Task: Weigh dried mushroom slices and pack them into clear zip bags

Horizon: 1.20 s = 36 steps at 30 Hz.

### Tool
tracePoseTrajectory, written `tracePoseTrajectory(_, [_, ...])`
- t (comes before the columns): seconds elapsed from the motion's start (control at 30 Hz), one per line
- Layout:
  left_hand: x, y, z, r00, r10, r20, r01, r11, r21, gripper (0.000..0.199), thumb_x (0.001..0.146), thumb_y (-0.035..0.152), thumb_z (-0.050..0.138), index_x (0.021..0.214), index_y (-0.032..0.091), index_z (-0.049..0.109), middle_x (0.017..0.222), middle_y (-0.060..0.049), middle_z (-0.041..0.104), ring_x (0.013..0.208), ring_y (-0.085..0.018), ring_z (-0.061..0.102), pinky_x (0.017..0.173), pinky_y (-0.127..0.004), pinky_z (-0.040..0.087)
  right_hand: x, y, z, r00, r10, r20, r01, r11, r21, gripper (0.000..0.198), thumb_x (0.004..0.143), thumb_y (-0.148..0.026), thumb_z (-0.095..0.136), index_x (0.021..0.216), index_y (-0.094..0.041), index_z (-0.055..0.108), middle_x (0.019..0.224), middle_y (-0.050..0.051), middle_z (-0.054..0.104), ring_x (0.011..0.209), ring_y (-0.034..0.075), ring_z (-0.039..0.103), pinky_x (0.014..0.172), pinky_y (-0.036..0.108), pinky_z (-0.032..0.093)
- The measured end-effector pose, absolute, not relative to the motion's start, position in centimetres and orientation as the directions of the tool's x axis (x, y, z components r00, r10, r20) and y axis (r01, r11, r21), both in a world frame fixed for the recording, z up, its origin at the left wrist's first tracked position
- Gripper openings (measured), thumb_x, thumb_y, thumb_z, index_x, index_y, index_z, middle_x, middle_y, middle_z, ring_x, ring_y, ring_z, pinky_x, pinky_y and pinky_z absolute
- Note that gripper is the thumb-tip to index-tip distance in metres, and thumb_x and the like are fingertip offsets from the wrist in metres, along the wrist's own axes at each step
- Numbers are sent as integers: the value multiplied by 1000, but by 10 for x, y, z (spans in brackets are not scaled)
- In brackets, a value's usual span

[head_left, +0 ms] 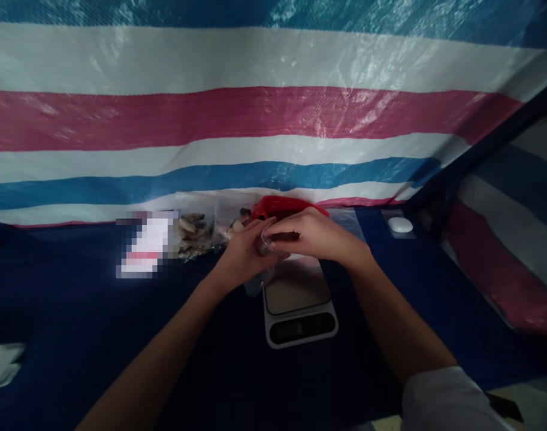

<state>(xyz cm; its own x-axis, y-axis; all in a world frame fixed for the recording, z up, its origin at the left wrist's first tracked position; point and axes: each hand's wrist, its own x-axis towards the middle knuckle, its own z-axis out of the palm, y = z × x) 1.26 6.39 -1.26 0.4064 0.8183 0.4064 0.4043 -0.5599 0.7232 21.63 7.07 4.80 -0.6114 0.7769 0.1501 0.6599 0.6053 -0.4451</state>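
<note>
In the middle of the head view, my left hand (244, 254) and my right hand (316, 236) meet above the back of a white kitchen scale (298, 293). Between them is a clear plastic bag (255, 282), hanging down beside the scale's left edge. My left fingers are closed round it on one side. My right thumb and fingers curl in to its rim from the other. What the bag contains, if anything, cannot be made out. Just behind the hands lies a red plastic thing (280, 205), partly hidden by them.
Clear bags of dried brownish slices (195, 233) and of paler pieces (235, 227) lie at the back left, by a blurred-out bright rectangle (145, 245). A white oval object (399, 225) rests at the right on the dark blue surface (201, 365). Striped sheeting (255, 114) closes the back.
</note>
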Motion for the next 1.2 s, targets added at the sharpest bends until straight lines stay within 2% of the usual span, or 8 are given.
tracePoseTrajectory(0.1, [9, 65, -11, 389, 827, 407, 407, -550, 729, 59, 78, 37, 87, 131, 21, 68, 125, -12, 74, 118, -31, 69, 105, -50, 54, 227, 76, 45, -654, 717, 240, 483, 641, -596, 20, 95, -25, 68, 110, -28, 82, 104, -1, 82, 85, 16, 73, 81, 26, 53])
tracePoseTrajectory(0.23, [1, 67, -8, 356, 845, 399, 424, -527, 737, 60, 80, 42, 85, 133, 19, 67, 128, -14, 73, 118, -32, 70, 106, -50, 54, 248, 91, 34, -550, 789, 274, 454, 558, -695, 23, 94, -31, 71, 112, -23, 81, 108, 3, 82, 86, 18, 75, 81, 29, 55])
tracePoseTrajectory(0.37, [-6, 69, -2, 360, 850, 384, 415, -514, 751, 56, 83, 42, 83, 131, 18, 67, 122, -13, 76, 110, -30, 73, 101, -48, 58, 254, 110, 13, -481, 850, 214, 607, 499, -619, 23, 92, -24, 70, 113, -23, 81, 113, 4, 81, 97, 20, 75, 90, 32, 54])
tracePoseTrajectory(0.47, [-9, 71, 2, 359, 858, 368, 415, -500, 760, 54, 82, 42, 84, 128, 20, 69, 122, -11, 77, 109, -29, 74, 99, -46, 59, 242, 120, -2, -530, 838, 126, 705, 519, -484, 24, 95, -24, 66, 115, -24, 80, 116, 5, 81, 103, 22, 73, 92, 32, 51])
tracePoseTrajectory(0.7, [-20, 75, 6, 323, 891, 319, 433, -439, 787, 53, 81, 48, 84, 126, 23, 71, 123, -11, 77, 107, -30, 75, 95, -46, 62, 206, 139, -13, -573, 816, 75, 777, 570, -267, 27, 101, -28, 58, 120, -24, 76, 123, 8, 77, 108, 24, 70, 87, 32, 48])
tracePoseTrajectory(0.97, [-28, 79, 10, 321, 891, 320, 395, -433, 810, 46, 82, 47, 84, 121, 27, 73, 112, -8, 81, 101, -29, 76, 91, -43, 64, 184, 140, -17, -640, 765, 74, 744, 641, -191, 25, 98, -30, 62, 115, -19, 77, 118, 11, 77, 105, 26, 68, 76, 30, 48])
tracePoseTrajectory(1.07, [-28, 79, 11, 320, 897, 304, 389, -417, 821, 45, 82, 47, 83, 120, 27, 73, 109, -7, 81, 98, -29, 77, 89, -43, 65, 178, 144, -23, -635, 768, 81, 750, 638, -175, 27, 100, -27, 57, 117, -21, 77, 117, 11, 78, 104, 25, 69, 75, 30, 48])
tracePoseTrajectory(1.2, [-27, 78, 10, 307, 906, 293, 392, -401, 828, 47, 81, 48, 83, 121, 26, 73, 109, -7, 81, 100, -29, 76, 92, -44, 64, 176, 151, -27, -624, 781, 39, 769, 622, -146, 27, 102, -25, 53, 108, -22, 80, 117, 13, 78, 102, 27, 72, 75, 34, 52])
